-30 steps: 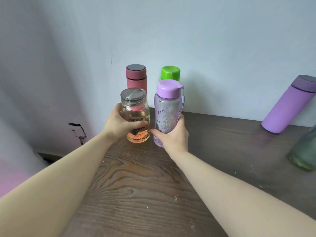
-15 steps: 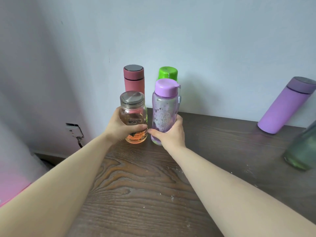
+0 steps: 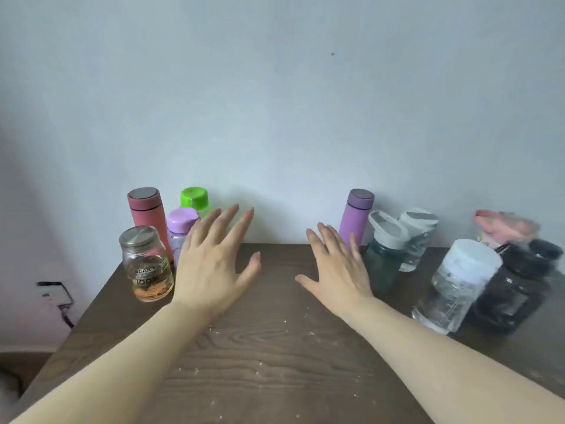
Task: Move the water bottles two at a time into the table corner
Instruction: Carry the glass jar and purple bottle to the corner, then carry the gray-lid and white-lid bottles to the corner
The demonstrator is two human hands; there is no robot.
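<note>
In the back left corner of the dark wooden table (image 3: 275, 347) stand a glass jar with a steel lid (image 3: 146, 267), a purple-capped clear bottle (image 3: 181, 229), a red flask (image 3: 146, 215) and a green-capped bottle (image 3: 195, 199). My left hand (image 3: 214, 264) hovers open just right of them, partly hiding the purple-capped bottle. My right hand (image 3: 336, 270) is open over the table's middle, its fingers near a lilac flask (image 3: 356, 217). Further right stand a dark green bottle (image 3: 385, 255), a white-capped clear bottle (image 3: 417, 237), a clear bottle with a white lid (image 3: 455, 286) and a black bottle (image 3: 516, 286).
A pale wall (image 3: 275, 117) runs right behind the table. A pink object (image 3: 504, 224), blurred, sits at the far right rear. The table's left edge drops off beside the jar, with a wall socket (image 3: 53, 292) below. Bare wood lies between my two arms.
Both hands have let go of the glass jar and the purple-capped bottle, which now stand in the corner. My hands opened and moved right, and the view swung right, revealing more bottles.
</note>
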